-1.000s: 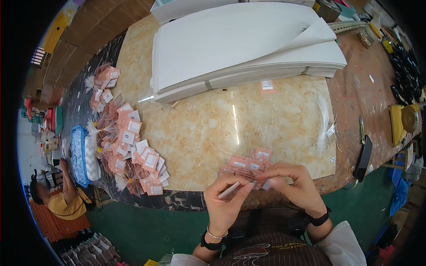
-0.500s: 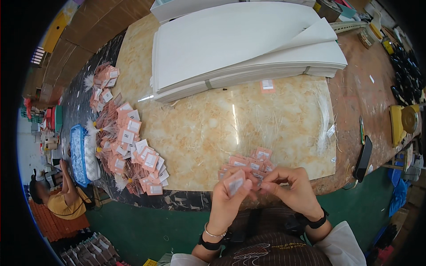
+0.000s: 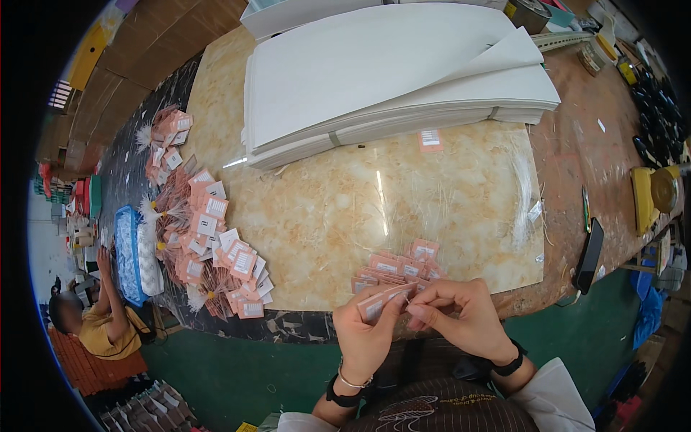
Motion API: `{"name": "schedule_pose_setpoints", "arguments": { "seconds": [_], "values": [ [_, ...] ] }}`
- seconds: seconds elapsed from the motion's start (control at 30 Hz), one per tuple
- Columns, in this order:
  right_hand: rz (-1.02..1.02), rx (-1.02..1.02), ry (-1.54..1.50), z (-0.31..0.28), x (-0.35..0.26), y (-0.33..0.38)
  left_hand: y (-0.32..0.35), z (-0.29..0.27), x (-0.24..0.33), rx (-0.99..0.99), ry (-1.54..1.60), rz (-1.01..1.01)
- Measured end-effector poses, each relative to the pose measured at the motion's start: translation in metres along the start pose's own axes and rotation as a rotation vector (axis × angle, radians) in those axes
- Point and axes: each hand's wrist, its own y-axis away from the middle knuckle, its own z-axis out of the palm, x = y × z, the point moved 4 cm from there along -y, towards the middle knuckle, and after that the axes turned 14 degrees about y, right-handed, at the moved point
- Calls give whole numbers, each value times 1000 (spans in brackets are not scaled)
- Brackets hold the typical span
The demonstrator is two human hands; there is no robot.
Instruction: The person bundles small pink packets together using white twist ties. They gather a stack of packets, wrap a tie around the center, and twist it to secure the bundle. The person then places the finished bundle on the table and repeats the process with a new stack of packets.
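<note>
Desk (image 3: 565, 162), far side: stack of sheets (image 3: 389, 75); loose tag (image 3: 430, 140) just before it. Left: tag bundles (image 3: 205, 225), basket (image 3: 121, 248) beyond, farther left. Near edge, middle: tag cluster (image 3: 389, 265); nearer, held tag (image 3: 376, 305) in left hand (image 3: 365, 340), right hand (image 3: 469, 322) beside. Right: phone (image 3: 589, 257), pen (image 3: 586, 209) just behind.

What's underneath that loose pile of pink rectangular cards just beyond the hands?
A glossy beige marbled board shows around the pink rectangular cards. Whatever lies directly beneath is covered; the bare left hand and bare right hand hide part of the near side.
</note>
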Motion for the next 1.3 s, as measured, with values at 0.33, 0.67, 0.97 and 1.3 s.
{"name": "schedule_pose_setpoints", "arguments": {
  "seconds": [0.33, 0.67, 0.97, 1.3],
  "values": [
    [19, 12, 36, 0, -2, -1, 6, -2, -2, 107, -89, 143],
    [-10, 87, 10, -1, 3, -1, 1, 5, 2, 100, -20, 103],
    [-77, 90, 91, -3, -3, 3, 4, 1, 3, 122, 16, 85],
    [-415, 471, 307, -2, -11, 10, 0, 6, -5, 189, 183, 100]
  ]
}}
